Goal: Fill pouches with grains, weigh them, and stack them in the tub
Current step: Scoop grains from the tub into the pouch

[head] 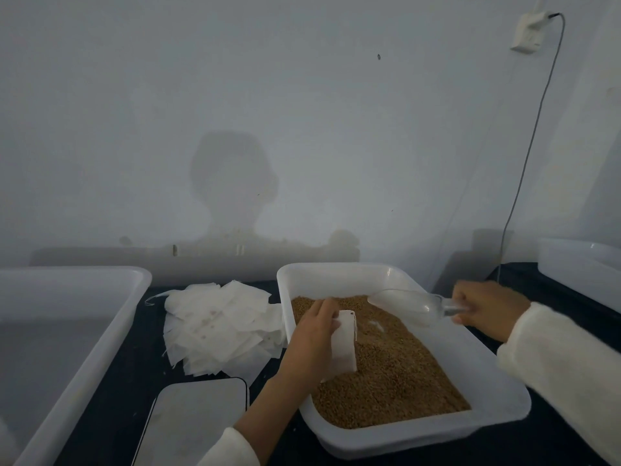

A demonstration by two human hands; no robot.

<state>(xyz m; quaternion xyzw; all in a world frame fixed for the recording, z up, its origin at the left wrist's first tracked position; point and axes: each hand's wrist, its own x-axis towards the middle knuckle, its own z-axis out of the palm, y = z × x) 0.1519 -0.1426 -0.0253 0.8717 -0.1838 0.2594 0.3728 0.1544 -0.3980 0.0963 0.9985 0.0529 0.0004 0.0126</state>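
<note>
A small white fabric drawstring pouch (343, 344) is pinched in the left hand (311, 344) above golden-brown grains (396, 371) heaped in a rectangular white plastic tray (497, 381). A clear plastic scoop (413, 306) is gripped by its handle in the right hand (487, 309) over the tray. Flat empty pouches (218, 327) are piled loosely beside it, with a large white tub (111, 317) at far left.

Left hand (311, 334), right hand (487, 309): bare, no rings. Both forearms: cream-white knit sleeves (564, 368), soft, loose-cuffed at wrist.
</note>
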